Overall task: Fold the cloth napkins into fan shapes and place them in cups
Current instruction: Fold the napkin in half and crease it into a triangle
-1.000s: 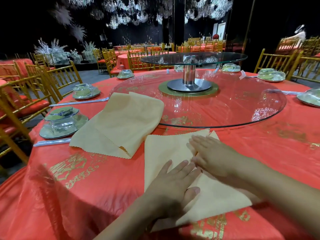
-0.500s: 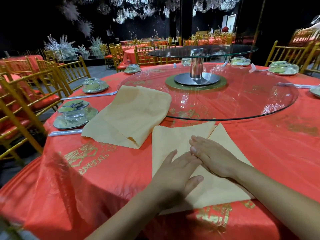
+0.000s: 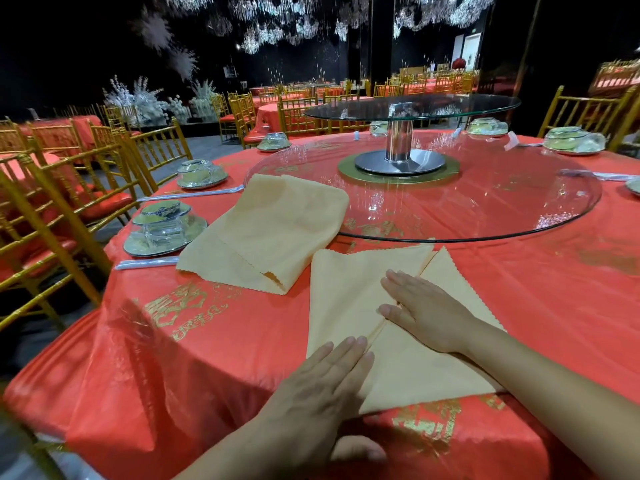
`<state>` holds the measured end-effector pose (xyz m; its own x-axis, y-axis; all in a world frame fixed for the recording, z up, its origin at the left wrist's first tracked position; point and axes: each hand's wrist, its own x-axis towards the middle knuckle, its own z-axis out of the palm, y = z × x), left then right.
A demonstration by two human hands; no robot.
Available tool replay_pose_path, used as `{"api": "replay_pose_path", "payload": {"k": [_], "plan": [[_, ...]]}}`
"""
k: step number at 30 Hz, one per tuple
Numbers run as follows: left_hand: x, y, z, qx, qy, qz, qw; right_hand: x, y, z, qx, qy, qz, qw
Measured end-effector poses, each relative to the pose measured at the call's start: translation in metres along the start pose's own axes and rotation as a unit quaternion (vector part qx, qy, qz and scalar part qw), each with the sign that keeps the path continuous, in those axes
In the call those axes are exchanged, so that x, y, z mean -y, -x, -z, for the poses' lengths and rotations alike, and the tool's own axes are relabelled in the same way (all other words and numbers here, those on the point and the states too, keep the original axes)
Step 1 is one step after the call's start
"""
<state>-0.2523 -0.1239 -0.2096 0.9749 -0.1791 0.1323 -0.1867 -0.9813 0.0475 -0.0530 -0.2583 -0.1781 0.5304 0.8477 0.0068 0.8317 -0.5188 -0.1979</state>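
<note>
A pale yellow cloth napkin lies flat on the red tablecloth in front of me, folded along a diagonal crease. My left hand presses flat on the crease's near end, fingers straight and together. My right hand lies flat farther up the same crease, palm down. Neither hand grips the cloth. A stack of more yellow napkins rests just to the left, partly on the glass turntable. An upturned glass cup stands on a plate at the left place setting.
A large glass turntable with a raised second tier on a metal post fills the table's middle. Covered place settings and wrapped chopsticks ring the edge. Gold chairs stand at the left.
My hands have drawn apart along the crease: the left slid toward me to the near end, the right stayed higher up. The camera view shifted slightly to the left.
</note>
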Motion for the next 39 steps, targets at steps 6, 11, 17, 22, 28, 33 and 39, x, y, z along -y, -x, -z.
{"api": "replay_pose_path", "payload": {"k": [6,11,17,22,28,33,39], "plan": [[0.025,-0.034,0.038,-0.055,0.185,0.11,0.975,0.003,0.002,0.001,0.006,0.017,-0.005,1.0],[0.061,-0.086,0.033,0.008,-0.007,0.176,0.984,0.003,0.002,0.0,0.004,0.003,0.004,1.0],[0.066,-0.088,0.019,0.063,-0.032,0.228,0.971,-0.002,-0.001,-0.003,0.004,-0.008,-0.002,1.0],[0.065,-0.093,0.028,0.054,-0.016,0.193,0.98,0.0,0.002,-0.001,0.013,-0.005,0.004,1.0],[0.022,-0.124,0.047,0.009,0.13,0.08,0.988,-0.011,-0.009,0.013,0.016,-0.343,-0.036,0.938],[0.029,-0.159,0.05,-0.002,0.124,0.122,0.985,-0.047,-0.019,0.041,-0.181,-0.247,-0.199,0.931],[0.036,-0.207,0.038,0.034,0.105,0.156,0.982,-0.079,-0.039,0.033,-0.147,-0.122,-0.332,0.924]]}}
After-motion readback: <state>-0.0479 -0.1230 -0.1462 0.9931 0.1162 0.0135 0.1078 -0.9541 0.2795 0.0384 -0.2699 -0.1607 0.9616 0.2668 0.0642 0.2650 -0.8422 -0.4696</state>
